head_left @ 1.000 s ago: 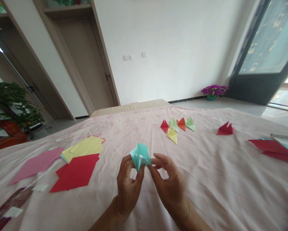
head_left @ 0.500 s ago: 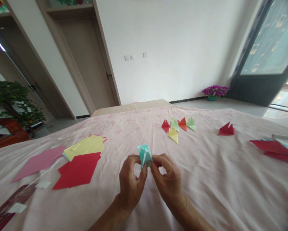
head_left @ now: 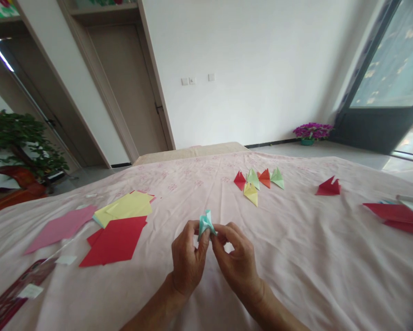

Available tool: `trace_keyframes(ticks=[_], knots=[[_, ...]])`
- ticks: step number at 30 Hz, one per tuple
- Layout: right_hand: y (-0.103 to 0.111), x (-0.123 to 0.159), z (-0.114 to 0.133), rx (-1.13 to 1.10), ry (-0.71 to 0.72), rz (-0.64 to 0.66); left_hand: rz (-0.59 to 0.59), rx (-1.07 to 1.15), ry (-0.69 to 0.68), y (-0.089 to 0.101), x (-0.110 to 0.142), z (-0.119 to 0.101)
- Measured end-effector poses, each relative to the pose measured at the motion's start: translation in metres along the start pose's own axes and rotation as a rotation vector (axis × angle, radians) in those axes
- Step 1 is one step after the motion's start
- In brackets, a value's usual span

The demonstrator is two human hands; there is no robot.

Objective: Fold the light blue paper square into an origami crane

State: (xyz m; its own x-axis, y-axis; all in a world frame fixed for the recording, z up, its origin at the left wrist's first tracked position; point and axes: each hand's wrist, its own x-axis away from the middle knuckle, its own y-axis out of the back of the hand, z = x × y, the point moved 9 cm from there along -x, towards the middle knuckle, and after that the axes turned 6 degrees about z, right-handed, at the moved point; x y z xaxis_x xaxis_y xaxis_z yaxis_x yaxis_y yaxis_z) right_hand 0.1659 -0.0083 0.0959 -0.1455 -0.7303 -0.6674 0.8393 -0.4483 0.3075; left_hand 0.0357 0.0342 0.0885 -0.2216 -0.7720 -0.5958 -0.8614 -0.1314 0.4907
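Observation:
A small folded piece of turquoise paper [head_left: 205, 223] is pinched between my two hands, just above the cloth. My left hand [head_left: 188, 257] grips its left side with thumb and fingers, the thumb pressed on the near face. On the right edge, my right hand [head_left: 237, 257] holds it between thumb and forefinger. The lower part of the paper is hidden behind my thumbs. Beyond my hands stand several folded paper figures, among them a yellow one [head_left: 251, 193], a dark red one [head_left: 240, 180] and an orange one [head_left: 264, 178].
Red sheets [head_left: 115, 241], yellow sheets [head_left: 130, 206] and pink sheets [head_left: 61, 227] lie at left on the pinkish cloth [head_left: 192, 186]. A dark red patterned package [head_left: 16, 294] is at the lower left. Rightward are another red figure [head_left: 329, 186] and folded red paper [head_left: 399, 214].
The turquoise paper has changed shape: its wide top is now narrower, with a point standing up. My thumbs have shifted on it, and the view has turned slightly left.

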Motion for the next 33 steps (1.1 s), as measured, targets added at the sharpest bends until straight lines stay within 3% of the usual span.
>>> trace_keyframes(ticks=[17, 28, 33], knots=[[-0.013, 0.003, 0.001, 0.157, 0.065, 0.084, -0.001, -0.105, -0.080, 0.006, -0.006, -0.002], [-0.024, 0.007, -0.008, 0.175, -0.024, 0.194, 0.122, 0.058, 0.177, -0.001, -0.017, 0.016], [-0.017, 0.003, -0.012, 0.128, -0.042, 0.125, 0.246, 0.304, 0.318, -0.010, -0.020, 0.024]])
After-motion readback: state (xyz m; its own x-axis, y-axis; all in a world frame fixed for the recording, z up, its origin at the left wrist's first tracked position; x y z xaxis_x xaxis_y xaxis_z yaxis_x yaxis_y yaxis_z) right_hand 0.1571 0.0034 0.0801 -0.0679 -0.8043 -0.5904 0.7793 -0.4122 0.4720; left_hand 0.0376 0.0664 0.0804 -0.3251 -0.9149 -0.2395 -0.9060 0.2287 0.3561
